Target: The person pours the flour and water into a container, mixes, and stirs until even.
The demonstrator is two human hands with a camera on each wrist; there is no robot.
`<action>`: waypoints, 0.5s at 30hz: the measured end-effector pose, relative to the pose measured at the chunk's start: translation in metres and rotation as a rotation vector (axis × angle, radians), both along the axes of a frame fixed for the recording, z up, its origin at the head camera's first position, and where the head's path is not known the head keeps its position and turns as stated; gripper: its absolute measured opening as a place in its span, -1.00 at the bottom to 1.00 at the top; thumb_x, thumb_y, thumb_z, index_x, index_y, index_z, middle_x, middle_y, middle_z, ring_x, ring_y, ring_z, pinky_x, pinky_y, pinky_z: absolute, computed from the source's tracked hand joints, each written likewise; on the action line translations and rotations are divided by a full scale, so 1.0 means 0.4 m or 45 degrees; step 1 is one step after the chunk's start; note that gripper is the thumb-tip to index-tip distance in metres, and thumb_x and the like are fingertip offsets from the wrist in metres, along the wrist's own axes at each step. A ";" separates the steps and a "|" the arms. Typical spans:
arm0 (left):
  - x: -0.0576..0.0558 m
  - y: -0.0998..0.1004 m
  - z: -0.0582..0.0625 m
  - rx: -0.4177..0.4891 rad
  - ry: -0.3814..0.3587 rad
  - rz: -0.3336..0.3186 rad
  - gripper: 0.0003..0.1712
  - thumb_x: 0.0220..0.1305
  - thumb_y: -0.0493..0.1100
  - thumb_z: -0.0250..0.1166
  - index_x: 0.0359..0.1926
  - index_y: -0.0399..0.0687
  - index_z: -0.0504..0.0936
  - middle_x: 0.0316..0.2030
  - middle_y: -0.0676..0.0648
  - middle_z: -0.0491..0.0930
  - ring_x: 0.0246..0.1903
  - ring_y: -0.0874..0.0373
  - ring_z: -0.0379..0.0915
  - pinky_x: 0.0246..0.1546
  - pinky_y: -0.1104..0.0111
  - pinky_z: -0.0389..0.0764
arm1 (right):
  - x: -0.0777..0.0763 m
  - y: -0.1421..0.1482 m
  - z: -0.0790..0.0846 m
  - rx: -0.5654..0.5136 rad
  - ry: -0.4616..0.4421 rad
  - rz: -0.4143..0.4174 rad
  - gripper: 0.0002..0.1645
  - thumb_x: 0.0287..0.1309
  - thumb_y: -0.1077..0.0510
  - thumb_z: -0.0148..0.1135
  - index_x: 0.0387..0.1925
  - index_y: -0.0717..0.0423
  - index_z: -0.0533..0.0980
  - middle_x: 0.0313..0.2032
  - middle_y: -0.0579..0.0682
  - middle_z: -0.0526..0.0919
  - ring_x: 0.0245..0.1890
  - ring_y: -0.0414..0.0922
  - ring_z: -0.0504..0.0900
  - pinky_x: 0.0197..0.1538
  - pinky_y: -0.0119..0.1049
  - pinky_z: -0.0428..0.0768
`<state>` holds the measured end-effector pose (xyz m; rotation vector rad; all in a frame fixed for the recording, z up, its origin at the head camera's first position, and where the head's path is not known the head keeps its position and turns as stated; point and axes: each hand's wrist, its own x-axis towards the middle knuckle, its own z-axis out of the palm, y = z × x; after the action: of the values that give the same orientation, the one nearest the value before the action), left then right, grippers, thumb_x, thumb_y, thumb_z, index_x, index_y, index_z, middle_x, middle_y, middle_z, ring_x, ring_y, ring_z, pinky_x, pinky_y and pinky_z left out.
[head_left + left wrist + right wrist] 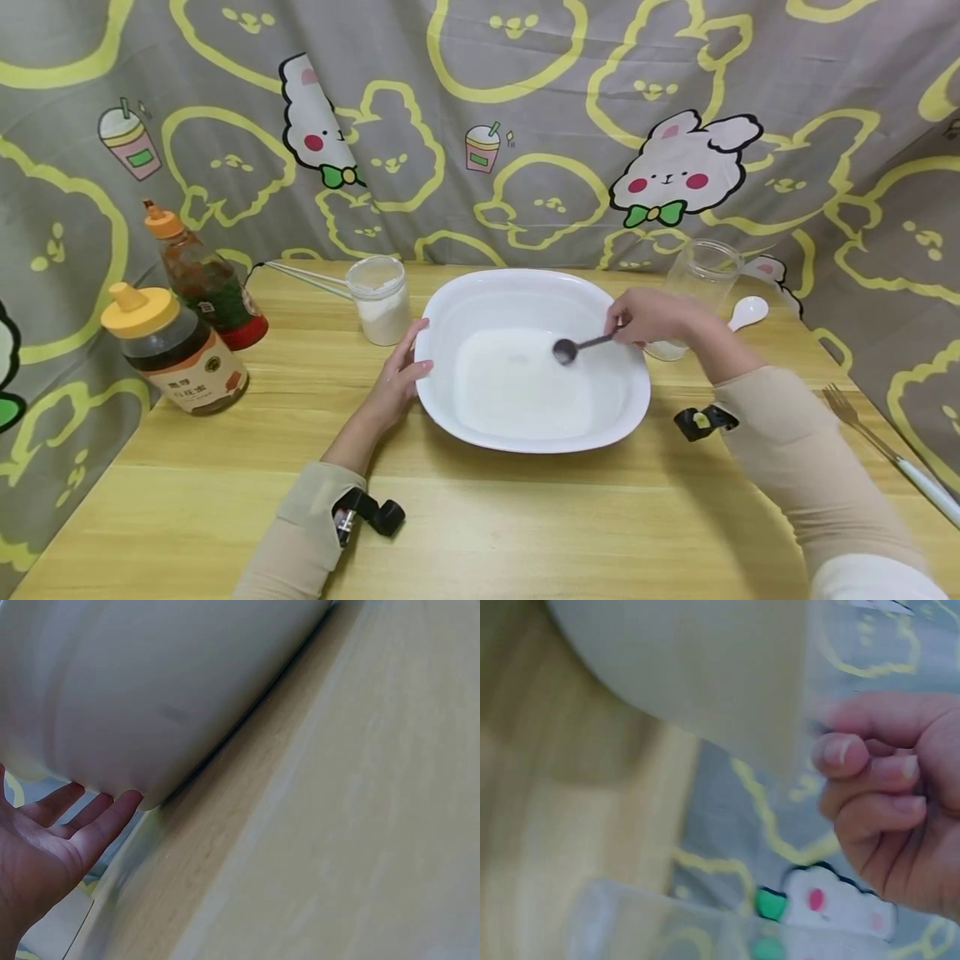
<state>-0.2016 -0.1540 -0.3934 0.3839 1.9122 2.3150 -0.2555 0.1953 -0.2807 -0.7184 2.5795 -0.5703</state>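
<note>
A white basin (532, 444) stands on the table, its inner floor bright white; I cannot tell what covers it. My left hand (392, 382) holds the basin's left rim with the thumb over the edge. In the left wrist view the fingers (112, 814) touch the outer wall. My right hand (651, 317), over the right rim, pinches the handle of a small dark measuring spoon (566, 352). The spoon's bowl hangs over the basin, with something whitish in it. In the right wrist view the fingers (877, 774) are curled, and the spoon is mostly hidden.
Left stand a honey jar (198, 367) and a red sauce bottle (217, 292). An open jar of white powder (381, 312) is beside the basin. At right are a clear jar (701, 271), a white spoon (748, 312) and a fork (870, 433). A patterned curtain (420, 208) hangs behind.
</note>
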 end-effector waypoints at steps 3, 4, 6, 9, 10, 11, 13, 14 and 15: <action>0.001 0.001 0.003 0.001 -0.021 0.007 -0.26 0.03 -0.22 0.03 0.28 0.12 0.02 0.13 -0.27 0.09 -0.02 -0.26 0.15 -0.26 0.03 0.48 | -0.009 -0.037 -0.045 -0.114 0.019 -0.019 -0.83 -0.05 0.35 0.08 -0.36 0.26 0.54 -0.74 -0.03 0.43 -0.72 -0.17 0.36 -0.60 -0.35 0.36; 0.002 0.001 0.003 0.003 -0.026 0.007 -0.26 0.03 -0.22 0.03 0.28 0.12 0.02 0.11 -0.29 0.10 -0.02 -0.27 0.14 -0.25 0.00 0.46 | -0.008 -0.050 -0.059 -0.159 0.004 -0.019 -0.83 -0.03 0.35 0.09 -0.34 0.26 0.54 -0.75 -0.02 0.43 -0.73 -0.16 0.35 -0.61 -0.35 0.36; 0.002 0.002 0.003 0.006 -0.030 0.008 -0.26 0.04 -0.23 0.03 0.28 0.12 0.02 0.11 -0.30 0.11 -0.01 -0.28 0.13 -0.23 -0.03 0.43 | -0.002 -0.073 -0.079 -0.234 -0.055 0.010 -0.82 -0.01 0.33 0.10 -0.31 0.26 0.54 -0.76 -0.02 0.43 -0.74 -0.17 0.33 -0.63 -0.38 0.32; 0.002 0.002 0.004 0.006 -0.029 0.005 -0.27 0.05 -0.24 0.02 0.28 0.12 0.02 0.11 -0.31 0.11 -0.01 -0.29 0.12 -0.22 -0.04 0.42 | 0.014 -0.089 -0.090 -0.300 -0.158 0.098 -0.83 -0.02 0.34 0.11 -0.32 0.26 0.55 -0.78 -0.01 0.42 -0.76 -0.16 0.32 -0.65 -0.42 0.28; 0.003 0.002 0.004 0.008 -0.028 0.007 -0.27 0.05 -0.24 0.02 0.28 0.12 0.02 0.11 -0.31 0.10 -0.01 -0.28 0.13 -0.22 -0.03 0.43 | 0.019 -0.089 -0.090 -0.303 -0.183 0.138 -0.84 -0.03 0.34 0.12 -0.34 0.25 0.55 -0.79 -0.02 0.42 -0.76 -0.16 0.32 -0.65 -0.43 0.29; 0.003 0.002 0.004 0.007 -0.028 0.007 -0.27 0.06 -0.24 0.02 0.28 0.13 0.02 0.12 -0.30 0.10 -0.01 -0.28 0.13 -0.22 -0.02 0.44 | 0.024 -0.085 -0.088 -0.303 -0.211 0.174 -0.84 -0.04 0.35 0.12 -0.35 0.25 0.56 -0.80 -0.03 0.41 -0.76 -0.17 0.32 -0.65 -0.44 0.29; 0.003 0.002 0.004 0.006 -0.026 0.010 -0.27 0.06 -0.24 0.02 0.28 0.13 0.02 0.12 -0.29 0.09 -0.02 -0.26 0.15 -0.24 0.02 0.46 | 0.035 -0.069 -0.075 -0.279 -0.235 0.237 -0.85 -0.06 0.36 0.11 -0.39 0.22 0.57 -0.79 -0.05 0.40 -0.76 -0.19 0.33 -0.64 -0.45 0.32; 0.003 0.002 0.004 0.007 -0.025 0.011 -0.27 0.05 -0.24 0.02 0.28 0.12 0.02 0.13 -0.29 0.09 -0.02 -0.26 0.15 -0.25 0.03 0.47 | 0.039 -0.058 -0.066 -0.259 -0.239 0.254 -0.84 -0.08 0.37 0.10 -0.41 0.22 0.57 -0.79 -0.06 0.40 -0.76 -0.20 0.33 -0.64 -0.45 0.33; 0.003 0.002 0.004 0.006 -0.023 0.013 -0.27 0.05 -0.23 0.02 0.28 0.13 0.02 0.13 -0.28 0.09 -0.02 -0.25 0.16 -0.26 0.04 0.48 | 0.042 -0.046 -0.055 -0.232 -0.227 0.267 -0.83 -0.10 0.39 0.09 -0.43 0.20 0.57 -0.78 -0.07 0.40 -0.76 -0.22 0.32 -0.65 -0.45 0.34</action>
<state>-0.2005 -0.1533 -0.3917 0.3538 1.9052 2.3214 -0.2388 0.1770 -0.3029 -0.9393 2.2746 -0.7706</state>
